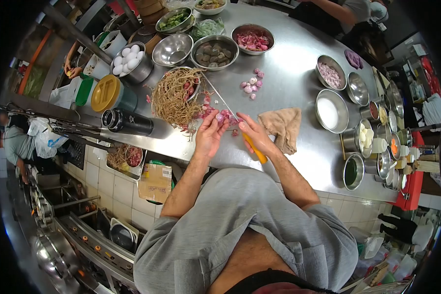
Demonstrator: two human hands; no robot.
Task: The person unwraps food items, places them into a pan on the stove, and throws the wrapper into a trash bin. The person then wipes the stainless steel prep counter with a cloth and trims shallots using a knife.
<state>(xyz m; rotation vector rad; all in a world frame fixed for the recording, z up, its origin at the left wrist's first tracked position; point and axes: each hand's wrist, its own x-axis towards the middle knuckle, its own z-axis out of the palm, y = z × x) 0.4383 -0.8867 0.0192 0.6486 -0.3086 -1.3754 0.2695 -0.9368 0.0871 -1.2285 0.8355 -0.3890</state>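
Note:
My left hand [209, 136] has its fingers closed around a small purple shallot [220, 118] near the table's front edge. In my right hand [257, 137] is a knife with a yellow-orange handle [254, 148]. Its long thin blade [219, 94] points away from me and to the left, close beside the shallot. Purple skins [206, 111] lie scattered just beyond my left hand. Left of them, a bowl is heaped with shallots [190, 88] and dry brown stalks [174, 98]. Several peeled shallots [250, 87] sit loose farther up the table.
A brown cloth [282, 126] lies right of my right hand. A black flask [127, 122] rests on its side at left. Along the back are a bowl of purple peels [253, 38] and a pot of eggs [128, 61]. Ingredient bowls [331, 110] line the right side.

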